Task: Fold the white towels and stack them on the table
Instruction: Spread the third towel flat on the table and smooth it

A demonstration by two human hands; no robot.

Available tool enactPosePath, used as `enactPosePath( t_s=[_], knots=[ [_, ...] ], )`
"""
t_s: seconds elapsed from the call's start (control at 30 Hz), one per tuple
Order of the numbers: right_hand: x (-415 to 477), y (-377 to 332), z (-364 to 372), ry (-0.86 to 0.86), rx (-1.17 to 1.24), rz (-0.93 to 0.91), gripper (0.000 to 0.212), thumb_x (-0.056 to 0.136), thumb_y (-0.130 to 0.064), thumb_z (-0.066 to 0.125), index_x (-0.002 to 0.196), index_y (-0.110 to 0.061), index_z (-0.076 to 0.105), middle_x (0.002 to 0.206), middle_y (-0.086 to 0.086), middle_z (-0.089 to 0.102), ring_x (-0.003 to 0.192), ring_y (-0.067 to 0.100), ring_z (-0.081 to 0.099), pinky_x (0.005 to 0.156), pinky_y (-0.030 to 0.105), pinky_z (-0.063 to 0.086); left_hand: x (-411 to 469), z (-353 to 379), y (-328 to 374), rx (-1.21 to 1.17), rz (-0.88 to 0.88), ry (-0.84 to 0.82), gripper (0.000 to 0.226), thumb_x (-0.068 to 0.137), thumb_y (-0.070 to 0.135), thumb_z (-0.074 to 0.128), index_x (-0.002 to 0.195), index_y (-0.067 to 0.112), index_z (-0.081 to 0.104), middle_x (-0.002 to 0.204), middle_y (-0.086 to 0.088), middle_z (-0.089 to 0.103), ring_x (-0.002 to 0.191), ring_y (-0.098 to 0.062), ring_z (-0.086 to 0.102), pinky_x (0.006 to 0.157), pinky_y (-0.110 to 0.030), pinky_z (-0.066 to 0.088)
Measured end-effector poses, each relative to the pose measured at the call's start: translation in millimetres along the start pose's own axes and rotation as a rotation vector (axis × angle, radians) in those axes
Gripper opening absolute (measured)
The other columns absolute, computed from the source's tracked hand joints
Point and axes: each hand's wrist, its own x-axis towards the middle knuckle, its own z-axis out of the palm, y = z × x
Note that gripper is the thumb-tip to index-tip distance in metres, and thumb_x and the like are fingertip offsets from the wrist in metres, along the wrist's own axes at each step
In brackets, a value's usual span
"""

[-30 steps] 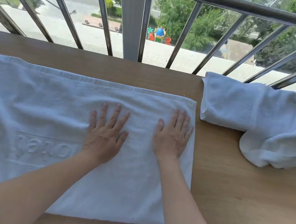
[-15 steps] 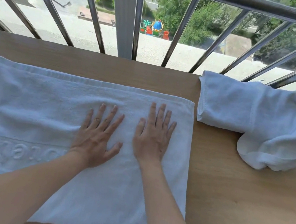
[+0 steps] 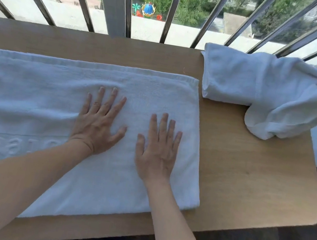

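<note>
The flat towel (image 3: pixel 32 100) lies spread on the left and middle part of the worktop (image 3: pixel 248 175), and its left end goes out of the picture. At its far edge and right corner I see two layers, so I judge it is already doubled once. Raised lettering (image 3: pixel 25 144) shows on its near left part. Both of my hands lie on it, palms down. The left hand (image 3: pixel 96 126) is near the middle of the cloth and the right hand (image 3: pixel 157 153) is just beside it, closer to the right edge. The grip of each hand is apart, with fingers straight and spread, pressing and holding nothing.

I judge that the step in hand is smoothing before the next fold. To do it well, I would push the palms outward from the middle to the edges, so that the shallow ridge to the left of the left hand is not trapped. Then I would check that the two layers match at the far edge, because a mismatch there will grow with each fold. Light pressure is enough; hard pressure may drag the cloth over the wood.

The second towel (image 3: pixel 262 88) sits at the far right of the worktop, apart from the first. It is loosely doubled, with its right end bunched, and I think it needs a proper fold. Behind the worktop stands a metal railing (image 3: pixel 128 1).
</note>
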Motion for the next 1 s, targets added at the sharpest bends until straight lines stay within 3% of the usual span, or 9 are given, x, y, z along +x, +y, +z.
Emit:
enactPosePath(
  t_s=[0.1, 0.17, 0.27, 0.37, 0.47, 0.6, 0.73, 0.87, 1.0],
  knots=[
    [-42.7, 21.2, 4.8, -0.085, -0.096, -0.014, 0.064, 0.103, -0.056, 0.015, 0.160, -0.034, -0.003, 0.168, 0.000, -0.008, 0.154, 0.020, -0.011, 0.124, 0.049, 0.000, -4.2, -1.5, 1.6, -0.035, 0.039, -0.033, 0.073, 0.094, 0.056, 0.027, 0.158, 0.022, 0.027, 0.167, -0.009, 0.016, 0.154, -0.030, 0.010, 0.124, -0.050, 0.007],
    [-46.9, 50.1, -2.0, -0.098, -0.150, 0.156, 0.064, 0.101, -0.058, 0.008, 0.157, -0.036, -0.013, 0.167, -0.001, -0.016, 0.154, 0.020, -0.014, 0.124, 0.049, -0.002, -14.2, -1.1, 4.1, -0.063, 0.068, -0.058, 0.070, 0.097, 0.054, 0.021, 0.158, 0.021, 0.027, 0.167, -0.009, 0.015, 0.154, -0.029, 0.008, 0.125, -0.048, 0.006],
    [-47.8, 61.1, -11.0, -0.050, -0.141, 0.393, 0.066, 0.101, -0.056, 0.006, 0.159, -0.029, -0.009, 0.168, 0.003, -0.009, 0.155, 0.025, -0.007, 0.123, 0.051, -0.004, -52.7, 6.5, 11.4, -0.036, 0.089, -0.090, 0.071, 0.098, 0.057, 0.021, 0.160, 0.022, 0.018, 0.168, -0.006, 0.008, 0.155, -0.027, 0.002, 0.125, -0.047, 0.003],
    [-61.6, 22.8, -1.7, 0.003, -0.084, 0.239, 0.066, 0.103, -0.054, 0.011, 0.161, -0.025, 0.000, 0.168, 0.003, -0.005, 0.155, 0.025, -0.006, 0.124, 0.049, -0.007, -96.5, 15.7, 24.0, -0.003, 0.114, -0.108, 0.073, 0.099, 0.058, 0.023, 0.161, 0.022, 0.009, 0.169, -0.005, 0.001, 0.155, -0.026, -0.004, 0.125, -0.047, 0.001],
    [-88.0, 13.3, 9.5, -0.086, -0.090, 0.006, 0.062, 0.103, -0.055, 0.011, 0.160, -0.032, 0.001, 0.168, 0.000, -0.008, 0.154, 0.022, -0.010, 0.124, 0.046, -0.008, -120.6, 18.2, 22.0, 0.021, 0.147, -0.121, 0.072, 0.101, 0.057, 0.022, 0.161, 0.023, 0.003, 0.169, -0.002, -0.003, 0.155, -0.022, -0.009, 0.125, -0.043, -0.002],
    [-94.1, 55.6, -0.9, -0.090, -0.136, 0.261, 0.062, 0.099, -0.060, 0.000, 0.156, -0.040, -0.014, 0.167, -0.001, -0.018, 0.153, 0.018, -0.018, 0.123, 0.046, -0.009, -144.1, 7.7, -2.2, 0.059, 0.194, -0.156, 0.069, 0.102, 0.055, 0.021, 0.161, 0.020, 0.009, 0.169, -0.001, 0.004, 0.155, -0.023, -0.002, 0.125, -0.044, 0.002],
    [-90.8, 30.5, -1.4, 0.009, -0.090, 0.444, 0.065, 0.102, -0.053, 0.009, 0.160, -0.027, -0.001, 0.167, 0.014, -0.011, 0.154, 0.031, -0.008, 0.122, 0.054, -0.005, -168.6, -5.0, -29.1, 0.039, 0.131, -0.176, 0.068, 0.103, 0.053, 0.023, 0.161, 0.019, 0.010, 0.168, -0.002, 0.003, 0.155, -0.024, -0.002, 0.125, -0.044, 0.002],
    [-97.1, -78.1, 27.7, -0.007, -0.034, 0.080, 0.065, 0.103, -0.052, 0.010, 0.160, -0.025, -0.004, 0.166, 0.007, -0.019, 0.153, 0.025, -0.015, 0.123, 0.049, -0.011, -189.9, -14.2, -68.2, 0.035, 0.033, -0.202, 0.068, 0.102, 0.054, 0.011, 0.160, 0.022, -0.005, 0.167, 0.002, -0.013, 0.154, -0.019, -0.015, 0.125, -0.043, -0.003],
    [-94.3, -186.5, 61.1, -0.049, 0.085, -0.132, 0.057, 0.106, -0.039, 0.025, 0.160, -0.028, 0.010, 0.168, 0.002, -0.006, 0.154, 0.023, -0.010, 0.123, 0.046, -0.011, -206.2, -25.7, -107.4, 0.006, -0.030, -0.177, 0.061, 0.102, 0.045, 0.010, 0.159, 0.023, 0.004, 0.167, 0.003, -0.006, 0.154, -0.022, -0.008, 0.124, -0.042, -0.003]
  ],
)
